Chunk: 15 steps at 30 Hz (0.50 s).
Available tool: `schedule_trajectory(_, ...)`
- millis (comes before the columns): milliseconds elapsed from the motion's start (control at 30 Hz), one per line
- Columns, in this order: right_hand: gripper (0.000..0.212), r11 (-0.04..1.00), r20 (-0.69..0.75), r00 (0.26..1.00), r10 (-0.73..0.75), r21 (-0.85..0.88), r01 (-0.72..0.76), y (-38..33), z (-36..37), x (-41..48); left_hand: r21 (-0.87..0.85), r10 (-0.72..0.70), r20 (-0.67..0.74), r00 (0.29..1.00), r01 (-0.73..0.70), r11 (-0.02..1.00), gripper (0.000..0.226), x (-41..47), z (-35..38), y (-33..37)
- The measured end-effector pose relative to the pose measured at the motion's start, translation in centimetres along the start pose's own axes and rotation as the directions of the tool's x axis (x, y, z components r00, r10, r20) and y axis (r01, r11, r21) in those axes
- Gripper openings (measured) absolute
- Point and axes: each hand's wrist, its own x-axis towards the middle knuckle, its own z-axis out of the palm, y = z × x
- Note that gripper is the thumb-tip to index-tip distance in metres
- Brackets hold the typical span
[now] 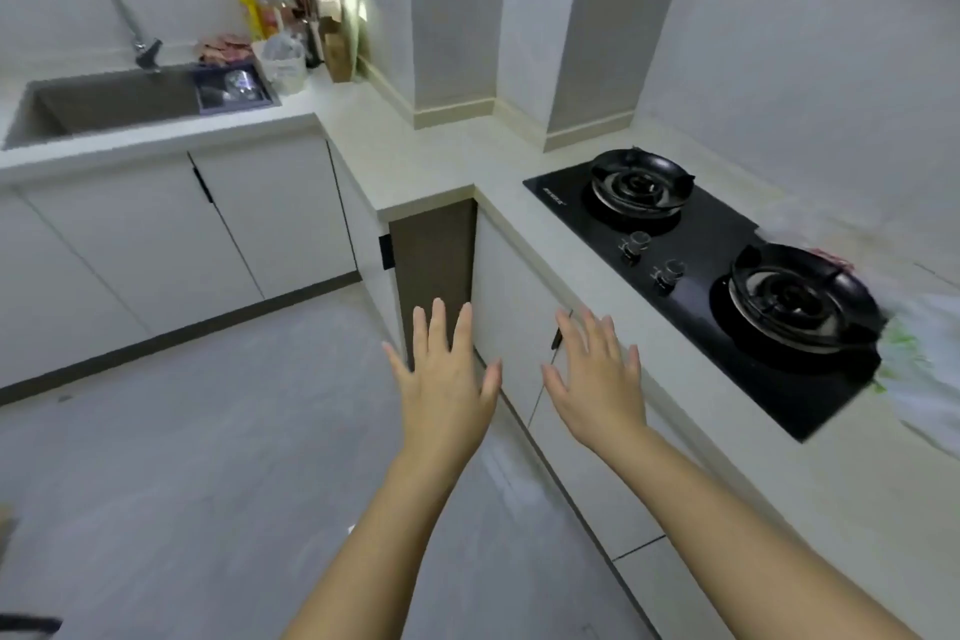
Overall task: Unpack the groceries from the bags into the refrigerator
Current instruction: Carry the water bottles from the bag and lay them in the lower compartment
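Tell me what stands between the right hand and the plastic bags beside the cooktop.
The gas cooktop does: its near burner lies between the open, empty right hand and the plastic bags at the counter's right edge. The bags are blurred. No refrigerator is in view.

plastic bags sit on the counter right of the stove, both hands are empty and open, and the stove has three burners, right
Not quite: the stove has two burners, not three, as the head view shows. The rest holds: the plastic bags lie on the counter at the stove's right end, and the left hand and right hand are both empty with fingers spread.
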Motion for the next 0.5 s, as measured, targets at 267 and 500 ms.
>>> schedule_trajectory(267,0.067,0.957,-0.12,0.952,0.282,0.101,-0.271,11.5,-2.0,-0.7,-0.01,0.279,0.067,0.958,-0.279,0.96,0.064,2.3,3.7,10.4)
schedule_trajectory(500,0.068,0.927,-0.173,0.913,0.369,0.139,-0.348,22.5,-4.6,-1.3,-0.032,0.362,0.093,0.928,-0.36,0.932,0.065,2.2,8.0,21.0)
